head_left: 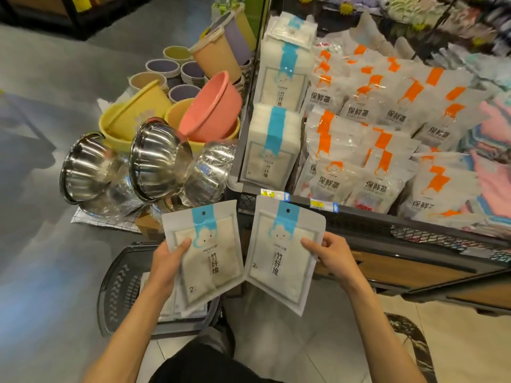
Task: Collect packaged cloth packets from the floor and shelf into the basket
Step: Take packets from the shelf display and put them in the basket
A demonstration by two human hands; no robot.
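Mid-collection; left packet (pixel 204 255) pinched in left hand (pixel 168 262), right packet (pixel 280 258) in right hand (pixel 330 257); next, likely lowering both into basket (pixel 117 286).

Grey glossy floor (pixel 41 78) on my left, pale tiles (pixel 456 341) below me. Black shelf (pixel 373 217) on my right. Plastic basins (pixel 210 106), steel bowls (pixel 157 158) stacked ahead on floor.
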